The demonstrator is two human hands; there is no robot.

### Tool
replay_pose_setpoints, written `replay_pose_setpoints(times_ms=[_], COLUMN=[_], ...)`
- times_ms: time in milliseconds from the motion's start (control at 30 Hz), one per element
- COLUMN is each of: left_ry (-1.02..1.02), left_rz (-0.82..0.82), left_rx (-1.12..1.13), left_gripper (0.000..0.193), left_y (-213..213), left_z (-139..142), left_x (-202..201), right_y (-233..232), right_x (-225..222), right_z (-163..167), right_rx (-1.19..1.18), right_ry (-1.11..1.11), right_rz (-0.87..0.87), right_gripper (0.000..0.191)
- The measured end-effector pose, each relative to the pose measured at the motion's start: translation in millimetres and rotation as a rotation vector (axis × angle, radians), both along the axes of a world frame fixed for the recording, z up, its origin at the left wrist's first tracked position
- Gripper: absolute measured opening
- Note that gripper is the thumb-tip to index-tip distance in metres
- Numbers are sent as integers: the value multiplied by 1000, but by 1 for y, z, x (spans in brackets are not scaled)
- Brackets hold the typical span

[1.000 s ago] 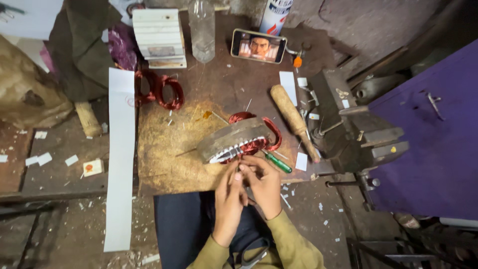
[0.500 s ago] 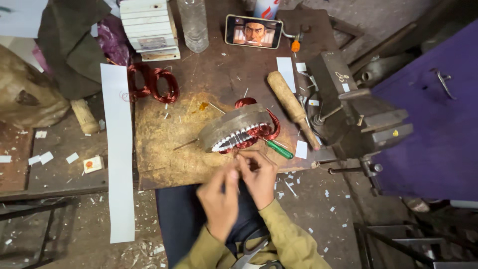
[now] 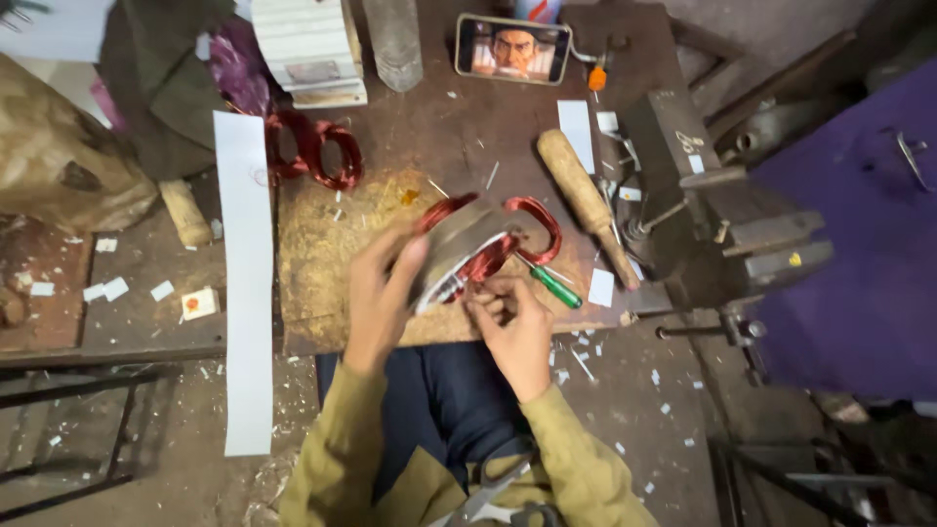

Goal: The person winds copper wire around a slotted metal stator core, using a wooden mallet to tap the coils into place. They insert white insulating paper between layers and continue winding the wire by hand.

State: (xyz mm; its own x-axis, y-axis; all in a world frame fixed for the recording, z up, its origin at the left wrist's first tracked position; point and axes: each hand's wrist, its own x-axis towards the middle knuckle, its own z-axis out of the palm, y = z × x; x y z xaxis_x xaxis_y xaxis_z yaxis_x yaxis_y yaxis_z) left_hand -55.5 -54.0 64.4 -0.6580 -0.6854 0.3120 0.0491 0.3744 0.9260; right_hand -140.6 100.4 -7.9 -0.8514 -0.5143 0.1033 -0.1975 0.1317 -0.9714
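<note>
Two hands work at the grey metal motor stator wound with red copper wire [image 3: 467, 256], tilted on the worn brown bench [image 3: 322, 263]. My left hand [image 3: 381, 288] curls around its left side, fingers pressed on the casing. My right hand [image 3: 514, 327] pinches something small at the lower edge, too fine to identify. Just beside it lies a green-handled screwdriver [image 3: 553, 286], with a wooden-handled tool [image 3: 586, 200] near
</note>
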Motion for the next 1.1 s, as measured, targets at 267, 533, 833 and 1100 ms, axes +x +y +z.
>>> replay_pose_setpoints(times_ms=[267,533,833,1100], left_ry=[147,197,278,215], left_rz=[308,392,440,503], left_rx=[186,236,275,193], left_gripper=[32,34,32,35], left_y=[23,34,45,49], left_z=[-42,-49,-44,-44], left_x=[48,46,42,40], right_y=[-9,-14,-17,-15], right_x=[-2,-7,2,-18], right_z=[4,-11,-3,-5], right_rx=[27,-161,16,110], right_ry=[15,-48,207,146], right_rz=[11,64,-62,110], right_gripper=[16,9,10,16])
